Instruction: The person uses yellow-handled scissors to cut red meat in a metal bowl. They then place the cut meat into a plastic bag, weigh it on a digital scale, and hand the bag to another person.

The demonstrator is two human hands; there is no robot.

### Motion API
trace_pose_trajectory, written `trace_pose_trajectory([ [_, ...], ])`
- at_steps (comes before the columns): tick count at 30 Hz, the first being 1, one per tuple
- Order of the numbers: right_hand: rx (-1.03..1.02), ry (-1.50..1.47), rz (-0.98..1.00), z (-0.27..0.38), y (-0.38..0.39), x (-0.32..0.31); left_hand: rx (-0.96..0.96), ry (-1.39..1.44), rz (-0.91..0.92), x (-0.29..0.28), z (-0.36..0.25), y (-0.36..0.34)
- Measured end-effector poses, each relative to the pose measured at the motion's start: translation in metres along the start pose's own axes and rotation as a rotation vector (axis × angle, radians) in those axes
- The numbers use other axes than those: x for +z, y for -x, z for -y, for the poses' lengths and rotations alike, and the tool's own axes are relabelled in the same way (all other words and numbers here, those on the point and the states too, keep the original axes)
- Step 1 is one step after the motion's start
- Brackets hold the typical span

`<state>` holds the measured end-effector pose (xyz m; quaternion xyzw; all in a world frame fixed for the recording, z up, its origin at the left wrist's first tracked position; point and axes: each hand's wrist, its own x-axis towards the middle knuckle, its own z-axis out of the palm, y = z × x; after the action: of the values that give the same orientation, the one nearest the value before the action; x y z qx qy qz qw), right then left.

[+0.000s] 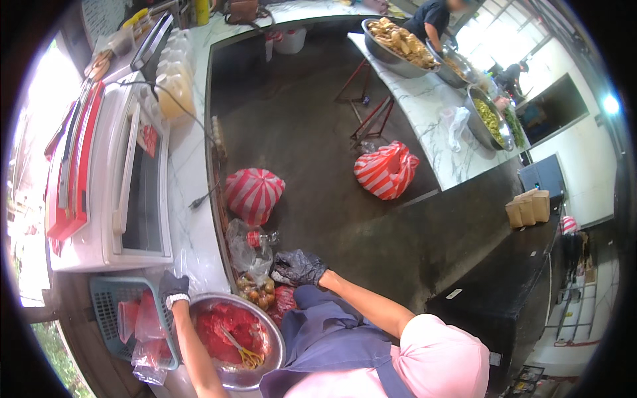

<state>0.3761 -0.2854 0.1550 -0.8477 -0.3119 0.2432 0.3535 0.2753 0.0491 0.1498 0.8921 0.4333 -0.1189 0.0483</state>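
Note:
My left hand (174,288), in a dark glove, is at clear plastic bags (195,268) on the counter, between a blue plastic basket (103,298) and a steel bowl (275,335); its fingertips are unclear. The bowl holds red mixture (215,318) and a yellow-handled whisk (247,355). The basket holds red-tinted plastic containers (147,318). My right hand (295,268), in a black glove, is curled above the counter's inner edge on something I cannot make out, beside bagged round produce (255,288) and a plastic bottle (259,237).
A white appliance (99,242), a cord (206,192) and jugs (174,93) line the left counter (192,225). Striped sacks (255,196) (385,169) lie on the floor. A marble table (444,166) bears large food bowls (398,46). A co-worker (424,23) stands behind it; another person (512,79) is farther back.

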Motion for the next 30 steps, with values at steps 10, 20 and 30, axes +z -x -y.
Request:
trace_pose_trajectory([
  [10,0.076,0.017,-0.104,-0.026,0.022,-0.021,0.066,-0.087,-0.122,0.027,0.014,-0.003],
  [20,0.004,-0.303,0.091,-0.004,0.03,0.004,0.13,-0.022,-0.21,0.013,0.006,0.022],
  [30,-0.385,-1.08,0.001,0.118,0.05,0.039,0.468,0.046,-0.434,-0.081,-0.012,0.165],
])
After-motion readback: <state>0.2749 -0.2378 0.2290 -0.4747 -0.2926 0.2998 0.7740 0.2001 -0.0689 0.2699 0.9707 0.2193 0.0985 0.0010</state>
